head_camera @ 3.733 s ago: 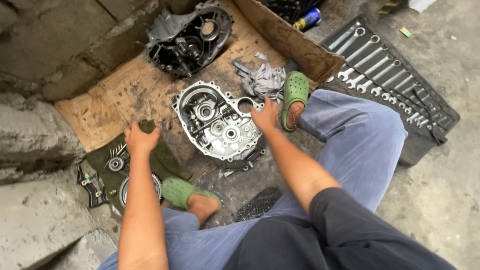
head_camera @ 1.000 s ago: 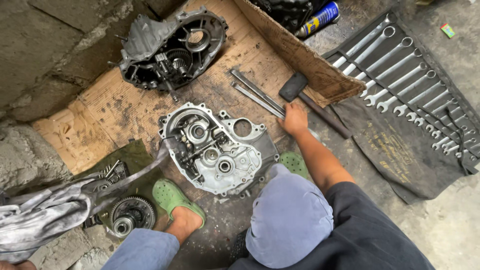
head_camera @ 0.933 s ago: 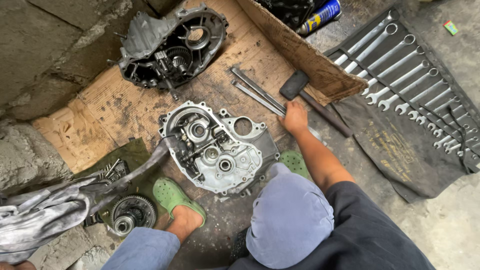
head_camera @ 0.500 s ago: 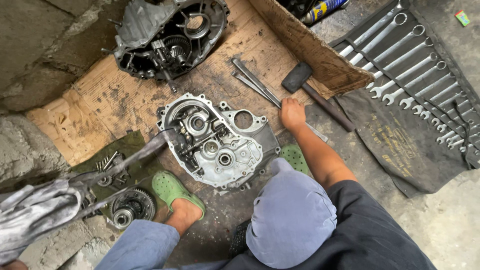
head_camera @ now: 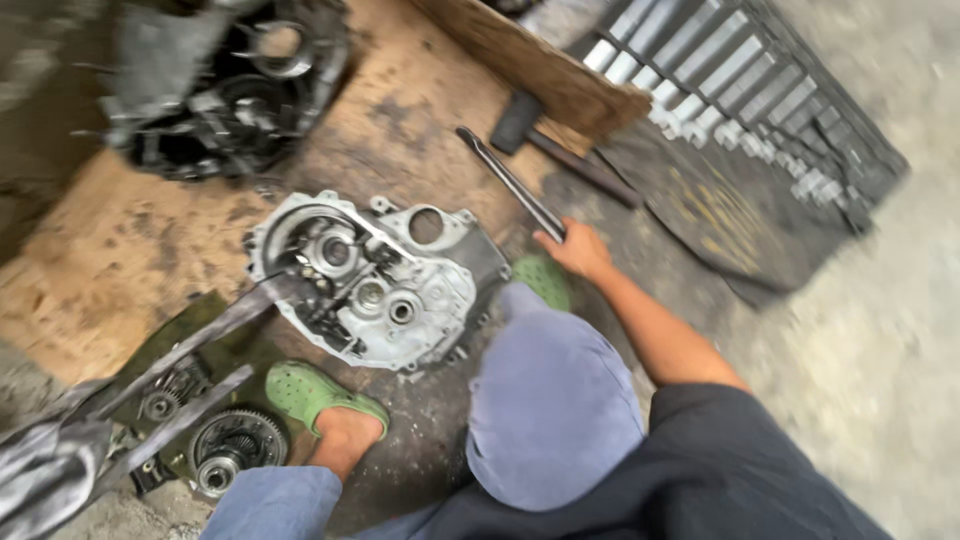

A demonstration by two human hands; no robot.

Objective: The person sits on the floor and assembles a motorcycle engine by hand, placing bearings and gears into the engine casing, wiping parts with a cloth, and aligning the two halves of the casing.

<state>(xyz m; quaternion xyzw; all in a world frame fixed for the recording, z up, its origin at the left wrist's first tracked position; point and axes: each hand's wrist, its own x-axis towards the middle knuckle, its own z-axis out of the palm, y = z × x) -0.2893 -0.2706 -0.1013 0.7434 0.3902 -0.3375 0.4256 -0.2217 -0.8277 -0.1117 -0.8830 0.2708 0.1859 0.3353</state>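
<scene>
My right hand (head_camera: 578,250) closes its fingers on the near end of a pair of long dark metal bars (head_camera: 510,182) that lie on the ground, pointing away towards a hammer (head_camera: 520,120). A silver gearbox housing (head_camera: 385,295) lies open-side up between my feet, left of that hand. From a grey cloth (head_camera: 40,470) at the lower left, a long dark bar (head_camera: 190,345) reaches up into the housing. My left hand is not visible; the cloth covers that corner. The picture is blurred.
A dark second housing (head_camera: 230,90) sits on the cardboard (head_camera: 120,260) at the back left. A wooden board (head_camera: 540,65) and a roll of several wrenches (head_camera: 720,70) lie at the back right. Green sandals (head_camera: 320,395) are on my feet. A toothed gear (head_camera: 235,445) lies at the lower left.
My right hand has drawn back from beside the hammer to the near end of the metal bars. The view has swung right and closer. The cloth-held bar stays at the housing.
</scene>
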